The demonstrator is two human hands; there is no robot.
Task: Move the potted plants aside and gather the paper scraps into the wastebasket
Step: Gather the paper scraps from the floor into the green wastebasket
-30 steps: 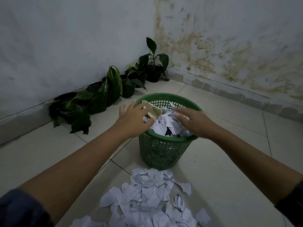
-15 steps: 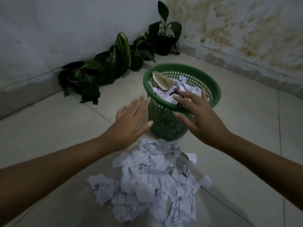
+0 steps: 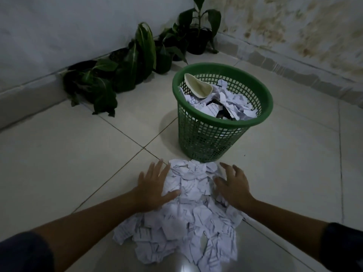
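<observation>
Head view: both hands, left (image 3: 152,185) and right (image 3: 232,186), flat and spread, flank the paper scraps (image 3: 184,209); next, scoop them into the wastebasket (image 3: 222,122).

The floor (image 3: 59,154) is laid with large pale glossy tiles, their dark grout lines crossing at about 9 o'clock of centre. Two walls meet in a corner toward 12 o'clock. The left wall (image 3: 68,26) is plain whitish grey, with a low tiled skirting (image 3: 23,101) along its foot. The right wall (image 3: 294,26) is blotched with brownish-yellow stains and has a similar skirting. The light is dim, with a faint sheen on the tiles at 6 o'clock.
</observation>
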